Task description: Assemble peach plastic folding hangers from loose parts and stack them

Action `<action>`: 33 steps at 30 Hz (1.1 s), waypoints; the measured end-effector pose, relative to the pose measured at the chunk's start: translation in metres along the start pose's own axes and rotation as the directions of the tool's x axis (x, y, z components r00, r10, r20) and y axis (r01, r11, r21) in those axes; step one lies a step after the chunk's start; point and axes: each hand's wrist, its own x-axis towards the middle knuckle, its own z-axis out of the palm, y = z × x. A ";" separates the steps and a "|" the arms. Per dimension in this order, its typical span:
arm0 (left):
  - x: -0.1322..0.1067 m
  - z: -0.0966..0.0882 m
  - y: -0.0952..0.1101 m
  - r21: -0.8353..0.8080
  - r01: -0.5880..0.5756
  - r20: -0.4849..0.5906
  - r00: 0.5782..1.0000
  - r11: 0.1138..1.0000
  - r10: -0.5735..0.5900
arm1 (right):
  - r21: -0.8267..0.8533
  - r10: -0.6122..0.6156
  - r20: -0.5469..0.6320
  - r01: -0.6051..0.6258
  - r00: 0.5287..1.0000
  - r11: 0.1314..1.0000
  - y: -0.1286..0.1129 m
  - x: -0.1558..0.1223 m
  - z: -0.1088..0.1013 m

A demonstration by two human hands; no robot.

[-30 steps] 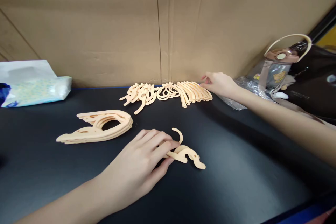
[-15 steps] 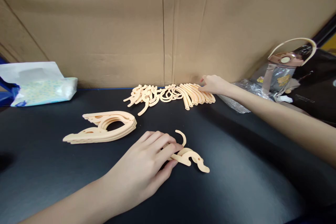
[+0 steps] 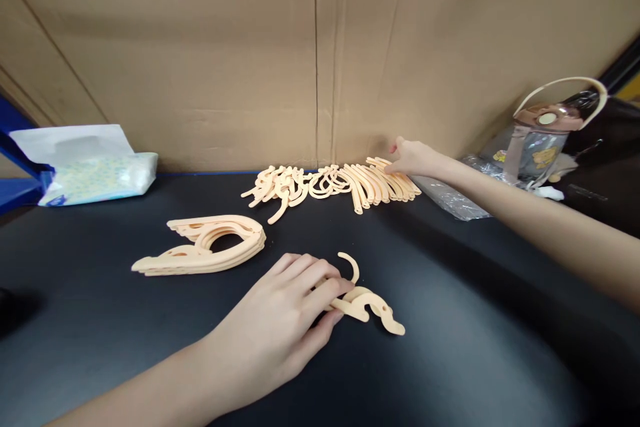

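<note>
My left hand (image 3: 295, 310) is closed around a beige plastic folding clothes hanger (image 3: 373, 303), low over the black table at the front middle. Its curved hook (image 3: 353, 267) points up past my fingers, which hide the rest. At the back right, my right hand (image 3: 417, 159) reaches into a row of curved hanger arms (image 3: 370, 187). Its fingertips pinch the far end of one arm (image 3: 379, 163), which sits slightly above the others. Left of that row lie several ring-ended pieces (image 3: 325, 181) and a heap of hanger hooks (image 3: 280, 190).
Folded hangers (image 3: 210, 253) lie stacked at left of centre on the black table (image 3: 450, 347). A tissue pack (image 3: 100, 177) is at the back left. Clear plastic wrap (image 3: 457, 203) and a water bottle (image 3: 543, 143) stand at the right. Cardboard (image 3: 225, 67) walls off the back.
One hanger arm under my right fingertips has risen slightly out of the row. My left hand keeps hold of the hanger. The whole view has shifted a little.
</note>
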 end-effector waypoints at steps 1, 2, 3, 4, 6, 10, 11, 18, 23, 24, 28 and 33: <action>0.000 0.000 0.000 -0.001 -0.007 0.000 1.000 1.000 0.007 | 0.015 -0.002 -0.011 0.002 1.000 1.000 0.000 -0.003 -0.004; 0.000 0.000 0.000 -0.003 -0.019 -0.003 1.000 1.000 0.019 | 0.032 -0.011 -0.020 0.011 1.000 0.999 -0.001 -0.007 -0.007; 0.000 0.000 0.001 -0.005 -0.030 -0.007 1.000 1.000 0.030 | 0.053 -0.027 -0.027 0.028 0.999 0.998 -0.002 -0.012 -0.010; 0.000 0.000 0.001 -0.007 -0.039 -0.009 0.999 0.999 0.039 | 0.075 -0.050 -0.032 0.052 0.998 0.996 -0.005 -0.018 -0.013; 0.000 0.000 0.001 -0.011 -0.054 -0.012 0.998 0.998 0.054 | 0.123 -0.117 -0.031 0.120 0.993 0.985 -0.013 -0.034 -0.016; 0.000 -0.002 0.002 -0.029 -0.094 0.023 0.995 0.995 0.095 | 0.281 -0.318 -0.053 0.320 0.946 0.905 -0.036 -0.075 -0.008; 0.000 -0.003 0.003 -0.032 -0.104 0.039 0.994 0.994 0.106 | 0.323 -0.374 -0.045 0.368 0.926 0.872 -0.042 -0.085 -0.004; 0.000 -0.010 0.010 -0.009 -0.173 0.108 0.979 0.985 0.173 | 0.443 -0.613 -0.031 0.560 0.790 0.700 -0.070 -0.123 0.023; 0.000 -0.008 0.011 0.010 -0.187 0.104 0.977 0.982 0.185 | 0.467 -0.675 -0.040 0.611 0.737 0.640 -0.070 -0.125 0.030; 0.000 -0.008 0.012 0.011 -0.185 0.102 0.978 0.983 0.183 | 0.475 -0.690 -0.046 0.623 0.722 0.621 -0.070 -0.125 0.030; -0.001 -0.007 0.010 -0.002 -0.160 0.103 0.982 0.987 0.159 | 0.469 -0.732 -0.085 0.675 0.676 0.569 -0.068 -0.124 0.028; -0.003 -0.004 0.005 -0.082 -0.068 -0.037 0.997 0.994 0.065 | 0.346 -0.771 -0.128 0.757 0.623 0.554 -0.061 -0.135 0.015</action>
